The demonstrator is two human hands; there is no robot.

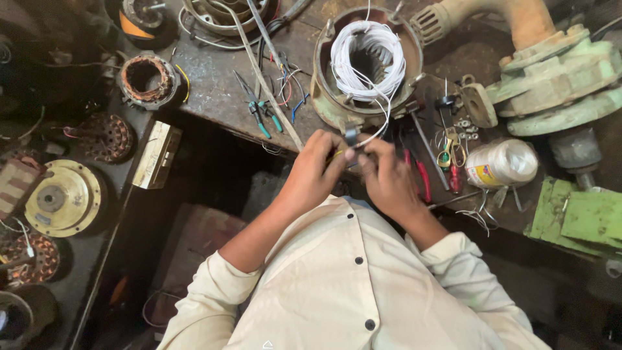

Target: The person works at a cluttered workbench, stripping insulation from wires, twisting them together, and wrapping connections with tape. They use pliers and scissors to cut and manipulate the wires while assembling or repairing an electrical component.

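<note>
As the wire (382, 123) is thin and limp, we pinch its end, left hand (315, 170) and right hand (387, 176) both clenched on it beside the stator (366, 65).

The person wears a cream button-front shirt (343, 279) with dark round buttons (357, 260) (three show), its long sleeves (207, 298) rolled up above the forearms.

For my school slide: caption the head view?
Two hands work white wire from a motor housing on a cluttered workbench.
</note>
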